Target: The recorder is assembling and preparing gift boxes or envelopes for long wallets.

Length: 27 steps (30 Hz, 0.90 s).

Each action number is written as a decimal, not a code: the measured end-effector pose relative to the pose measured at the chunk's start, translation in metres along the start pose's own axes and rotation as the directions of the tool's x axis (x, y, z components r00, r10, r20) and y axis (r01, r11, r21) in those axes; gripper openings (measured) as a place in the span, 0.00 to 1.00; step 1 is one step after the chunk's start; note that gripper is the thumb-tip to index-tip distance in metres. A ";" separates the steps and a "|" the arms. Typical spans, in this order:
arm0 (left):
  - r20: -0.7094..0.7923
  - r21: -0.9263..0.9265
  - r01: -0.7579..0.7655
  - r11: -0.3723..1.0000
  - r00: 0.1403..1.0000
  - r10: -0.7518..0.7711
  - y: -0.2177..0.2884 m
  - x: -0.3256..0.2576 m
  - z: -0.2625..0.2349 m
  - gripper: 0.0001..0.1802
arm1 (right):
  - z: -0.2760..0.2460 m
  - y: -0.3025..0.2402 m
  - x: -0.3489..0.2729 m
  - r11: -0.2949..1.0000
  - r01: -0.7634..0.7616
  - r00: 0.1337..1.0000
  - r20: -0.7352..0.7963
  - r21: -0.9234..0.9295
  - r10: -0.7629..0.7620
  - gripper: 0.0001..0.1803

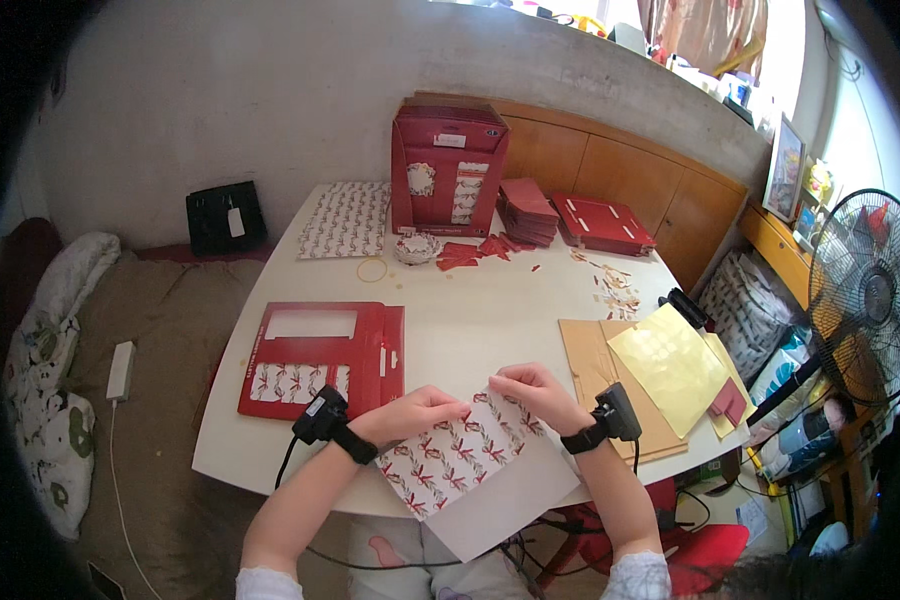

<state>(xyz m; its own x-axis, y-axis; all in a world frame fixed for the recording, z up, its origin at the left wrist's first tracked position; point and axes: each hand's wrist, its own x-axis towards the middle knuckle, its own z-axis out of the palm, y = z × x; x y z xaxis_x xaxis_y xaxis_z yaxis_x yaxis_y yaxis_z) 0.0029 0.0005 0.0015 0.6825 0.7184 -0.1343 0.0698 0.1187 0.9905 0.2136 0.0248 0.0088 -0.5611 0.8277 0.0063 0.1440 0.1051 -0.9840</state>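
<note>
Between my hands is a white paper sheet (452, 462) printed with green sprigs and red bows. It is folded over, and its plain white part (505, 508) hangs past the table's front edge above my lap. My left hand (425, 411) is closed on the upper left edge of the sheet, thumb and fingers pinched together. Closed on the upper right corner is my right hand (538, 392). To the left lies a flat red card box (310, 345) with a cut-out window and the same print. Each wrist wears a strapped black device.
On the white table (450, 320) stand a tall red box (448, 170), stacked red card pieces (527, 210), flat red boxes (605, 222) and a patterned stack (345, 220). Cardboard (590, 375) and yellow sheets (670, 370) lie at right. A fan (875, 290) stands beyond. Cables hang below.
</note>
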 end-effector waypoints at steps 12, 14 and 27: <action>0.001 0.078 -0.049 0.996 0.999 0.049 0.001 -0.005 -0.005 0.16 | -0.018 -0.003 -0.003 0.991 -0.015 0.992 -0.122 0.130 0.031 0.13; -0.049 0.151 -0.012 0.989 0.999 0.019 0.005 -0.007 -0.006 0.16 | -0.021 -0.003 -0.005 0.984 -0.020 0.982 -0.179 0.176 0.052 0.12; -0.077 0.129 -0.016 0.992 0.997 0.026 -0.011 -0.013 -0.022 0.17 | -0.027 -0.006 -0.006 0.979 0.014 0.976 -0.215 0.205 0.031 0.11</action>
<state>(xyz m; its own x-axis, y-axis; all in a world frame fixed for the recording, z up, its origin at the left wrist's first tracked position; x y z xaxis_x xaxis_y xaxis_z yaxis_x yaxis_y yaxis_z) -0.0220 0.0050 -0.0080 0.6261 0.7719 -0.1101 0.1518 0.0178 0.9883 0.2382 0.0346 0.0194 -0.3675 0.9299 0.0142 -0.0343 0.0017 -0.9994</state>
